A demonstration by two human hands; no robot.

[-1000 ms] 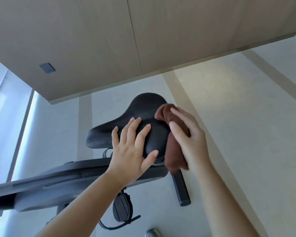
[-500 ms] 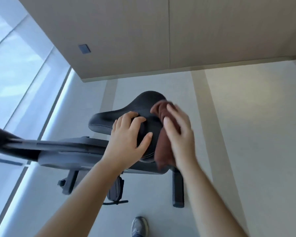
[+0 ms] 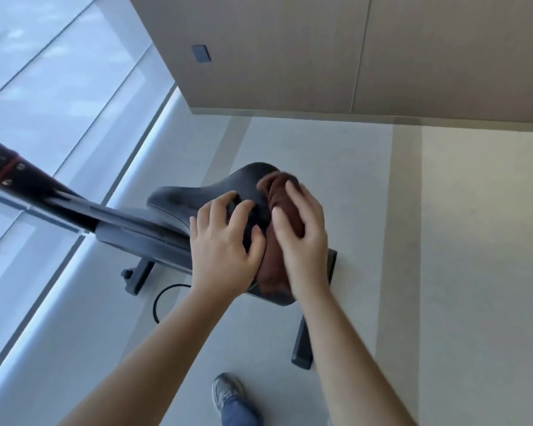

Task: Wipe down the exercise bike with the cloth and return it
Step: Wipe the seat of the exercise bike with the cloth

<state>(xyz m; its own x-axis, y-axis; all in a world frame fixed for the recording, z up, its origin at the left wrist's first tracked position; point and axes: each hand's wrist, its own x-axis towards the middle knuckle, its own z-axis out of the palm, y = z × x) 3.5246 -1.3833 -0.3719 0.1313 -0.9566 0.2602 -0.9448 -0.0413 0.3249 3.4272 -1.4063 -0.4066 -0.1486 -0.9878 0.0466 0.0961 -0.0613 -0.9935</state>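
Fingers of the left hand [image 3: 225, 250] have gone from lying splayed and flat to curling down over the black padded saddle [image 3: 194, 198], so that hand now grips the seat's broad rear end, thumb hooked toward the middle. The right hand [image 3: 305, 241] has hardly shifted. It lies flat with fingers extended, pressing the soft rust-brown cloth [image 3: 282, 192] against the saddle's right flank, and the cloth drapes from the top of the seat down past its edge. The hand is blurred, which suggests a rubbing stroke in progress.

The view has also swung round. More of the dark grey bike frame [image 3: 136, 232] shows, running up to the left to a red band [image 3: 5, 170] in front of the tall glazed window [image 3: 43, 87], and a grey trainer [image 3: 228, 392] stands on the pale floor below (the person's own foot, presumably).

My reading is that the tighter left-hand grip steadies the saddle so the right hand can rub harder. The seat is the part being wiped now. The frame and the black floor stabiliser [image 3: 302, 348] look untouched by the cloth at this moment, so I judge a good share of the wiping, and the return of the cloth, is left to do. Where the cloth belongs is not in sight.
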